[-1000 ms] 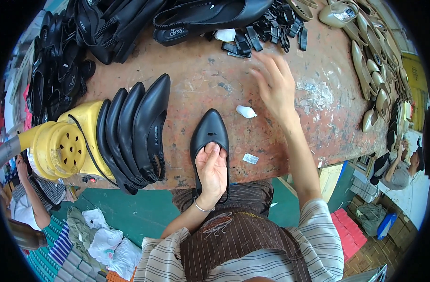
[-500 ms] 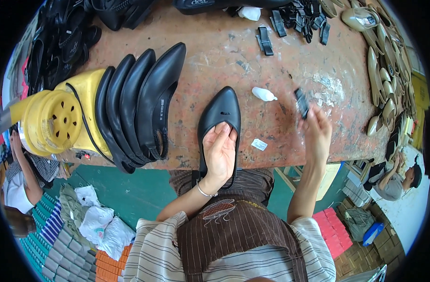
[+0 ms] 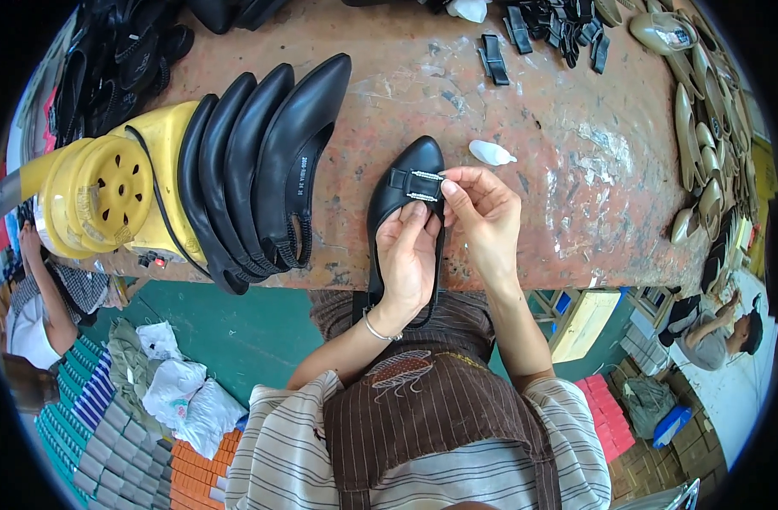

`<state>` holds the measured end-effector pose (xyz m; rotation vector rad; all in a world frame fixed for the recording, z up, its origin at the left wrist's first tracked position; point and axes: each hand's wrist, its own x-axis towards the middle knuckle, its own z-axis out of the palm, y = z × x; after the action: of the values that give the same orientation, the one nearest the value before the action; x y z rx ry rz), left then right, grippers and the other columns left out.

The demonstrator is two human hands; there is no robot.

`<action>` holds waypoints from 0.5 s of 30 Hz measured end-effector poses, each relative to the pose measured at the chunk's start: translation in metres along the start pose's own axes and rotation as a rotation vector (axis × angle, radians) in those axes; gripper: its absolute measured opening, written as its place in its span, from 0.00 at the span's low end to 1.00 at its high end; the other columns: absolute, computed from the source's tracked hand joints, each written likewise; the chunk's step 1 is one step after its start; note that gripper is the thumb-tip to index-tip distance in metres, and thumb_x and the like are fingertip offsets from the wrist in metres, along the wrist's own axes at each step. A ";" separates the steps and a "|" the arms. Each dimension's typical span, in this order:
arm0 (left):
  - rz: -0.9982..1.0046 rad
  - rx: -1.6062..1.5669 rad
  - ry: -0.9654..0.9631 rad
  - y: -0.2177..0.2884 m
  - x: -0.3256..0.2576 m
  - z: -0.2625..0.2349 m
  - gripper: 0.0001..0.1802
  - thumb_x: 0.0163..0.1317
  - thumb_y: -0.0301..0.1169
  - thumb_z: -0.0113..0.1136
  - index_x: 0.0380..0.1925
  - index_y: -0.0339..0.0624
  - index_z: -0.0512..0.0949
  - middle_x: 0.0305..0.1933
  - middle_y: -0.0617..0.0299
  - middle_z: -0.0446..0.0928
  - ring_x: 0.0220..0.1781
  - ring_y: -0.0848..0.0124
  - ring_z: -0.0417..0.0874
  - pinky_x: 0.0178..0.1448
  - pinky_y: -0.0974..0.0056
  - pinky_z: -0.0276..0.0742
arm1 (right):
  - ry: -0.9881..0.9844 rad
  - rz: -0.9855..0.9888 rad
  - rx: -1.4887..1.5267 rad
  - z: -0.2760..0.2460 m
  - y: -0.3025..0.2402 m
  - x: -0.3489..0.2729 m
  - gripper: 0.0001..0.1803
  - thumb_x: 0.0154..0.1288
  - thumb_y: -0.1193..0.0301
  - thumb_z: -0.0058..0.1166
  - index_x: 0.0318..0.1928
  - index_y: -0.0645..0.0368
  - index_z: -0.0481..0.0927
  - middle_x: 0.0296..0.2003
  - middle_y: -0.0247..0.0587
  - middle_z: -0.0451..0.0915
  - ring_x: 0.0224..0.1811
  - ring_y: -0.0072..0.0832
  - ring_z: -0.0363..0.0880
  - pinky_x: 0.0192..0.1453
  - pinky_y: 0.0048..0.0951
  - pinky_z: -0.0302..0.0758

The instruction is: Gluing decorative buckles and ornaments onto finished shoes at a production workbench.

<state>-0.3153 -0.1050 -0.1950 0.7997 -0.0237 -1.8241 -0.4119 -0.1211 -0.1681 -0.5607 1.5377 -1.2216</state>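
Note:
A pointed black flat shoe (image 3: 417, 155) lies toe-away at the near edge of the workbench. My left hand (image 3: 406, 259) is closed on it, with fingers inside the opening and the thumb near the edge of the upper. A black bow with a silvery rhinestone buckle (image 3: 424, 186) lies across the toe. My right hand (image 3: 488, 217) pinches the bow's right end between thumb and fingers. Just beyond that hand, a small white squeeze bottle (image 3: 492, 153) rests on its side.
Several black shoes (image 3: 274, 140) stand nested beside a yellow machine (image 3: 164, 153) on the left. Loose black bows (image 3: 494, 59) lie at the far side of the bench (image 3: 576, 204). Beige shoes (image 3: 686, 136) line the right edge. Other people sit at both sides.
My right hand has brought the bow leftward from over the bench onto the shoe's toe. My left hand still holds the shoe. The view has shifted slightly.

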 end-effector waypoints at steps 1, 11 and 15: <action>-0.006 0.000 0.003 0.001 0.000 -0.001 0.06 0.67 0.25 0.49 0.39 0.35 0.74 0.43 0.61 0.76 0.47 0.75 0.74 0.58 0.66 0.68 | -0.010 0.006 -0.001 0.000 0.000 0.001 0.05 0.62 0.80 0.55 0.38 0.67 0.79 0.28 0.34 0.79 0.24 0.13 0.72 0.27 0.15 0.70; -0.037 -0.019 0.066 0.006 0.000 0.008 0.06 0.66 0.25 0.51 0.39 0.34 0.76 0.43 0.61 0.77 0.47 0.75 0.75 0.57 0.67 0.69 | -0.005 0.016 -0.039 0.001 0.000 0.003 0.05 0.61 0.80 0.55 0.38 0.68 0.79 0.28 0.35 0.80 0.24 0.12 0.73 0.26 0.14 0.70; -0.081 0.068 0.229 0.010 0.005 0.024 0.07 0.65 0.28 0.55 0.38 0.36 0.78 0.39 0.64 0.78 0.39 0.79 0.76 0.43 0.72 0.72 | 0.026 -0.013 -0.065 0.004 0.005 -0.002 0.04 0.60 0.81 0.57 0.36 0.67 0.78 0.28 0.35 0.79 0.25 0.12 0.73 0.26 0.14 0.71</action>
<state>-0.3208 -0.1218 -0.1758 1.0666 0.0960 -1.8047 -0.4068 -0.1192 -0.1715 -0.5995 1.6024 -1.1966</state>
